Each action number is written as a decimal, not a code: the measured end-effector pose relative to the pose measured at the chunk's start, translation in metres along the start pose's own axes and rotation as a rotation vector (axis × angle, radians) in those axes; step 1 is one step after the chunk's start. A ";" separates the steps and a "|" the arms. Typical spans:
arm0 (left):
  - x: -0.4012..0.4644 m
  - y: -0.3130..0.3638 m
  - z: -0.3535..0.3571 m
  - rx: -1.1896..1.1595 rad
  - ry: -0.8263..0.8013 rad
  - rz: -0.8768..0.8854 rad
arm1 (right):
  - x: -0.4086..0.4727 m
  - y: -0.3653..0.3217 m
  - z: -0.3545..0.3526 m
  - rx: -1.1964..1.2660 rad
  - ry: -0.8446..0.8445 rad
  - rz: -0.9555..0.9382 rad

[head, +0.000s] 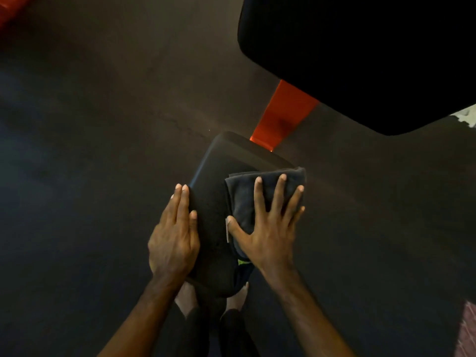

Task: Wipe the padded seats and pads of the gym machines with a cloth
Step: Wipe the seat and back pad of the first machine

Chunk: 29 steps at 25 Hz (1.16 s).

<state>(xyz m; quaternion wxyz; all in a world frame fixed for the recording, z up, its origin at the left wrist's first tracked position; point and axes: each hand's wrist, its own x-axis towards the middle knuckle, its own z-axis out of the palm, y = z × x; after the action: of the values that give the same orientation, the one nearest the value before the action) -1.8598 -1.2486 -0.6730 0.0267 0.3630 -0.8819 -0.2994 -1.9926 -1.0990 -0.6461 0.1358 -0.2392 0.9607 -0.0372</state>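
Both my hands are working on the black padded seat (219, 202): flat right hand (268, 233) is pressing the folded dark cloth (262, 199), open left hand (175, 238) is steadying; next, I should probably sweep across.

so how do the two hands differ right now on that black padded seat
The right hand lies flat with fingers spread on the folded dark grey cloth, over the right side of the black padded seat. The left hand touches the seat's left edge bare, fingers held together, with no cloth under it. Both are open and resting on the same seat.
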 end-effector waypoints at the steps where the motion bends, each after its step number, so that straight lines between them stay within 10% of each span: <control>1: 0.000 0.001 0.001 0.009 0.001 0.009 | 0.000 0.002 0.002 0.005 0.032 -0.002; 9: 0.001 -0.002 0.008 0.064 0.040 0.017 | 0.041 0.007 0.009 0.078 0.177 0.017; 14: -0.001 0.001 0.003 0.040 0.031 0.002 | 0.014 0.056 0.007 0.080 0.169 -0.313; 17: 0.001 -0.001 0.006 0.045 0.025 0.007 | 0.073 0.015 0.001 0.125 0.226 -0.115; 22: 0.000 -0.003 0.001 0.008 0.010 0.014 | 0.053 0.034 -0.001 -0.024 0.161 -0.440; 26: 0.002 -0.004 0.004 0.004 0.013 0.019 | 0.098 0.011 -0.015 -0.050 0.098 -0.190; 29: 0.002 -0.005 0.004 0.001 0.014 0.010 | 0.115 -0.024 -0.018 -0.053 0.023 -0.360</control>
<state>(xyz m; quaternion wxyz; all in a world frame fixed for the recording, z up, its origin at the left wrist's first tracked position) -1.8585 -1.2506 -0.6795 0.0343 0.3610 -0.8836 -0.2963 -2.0848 -1.1745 -0.6532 0.1095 -0.4103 0.9045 -0.0384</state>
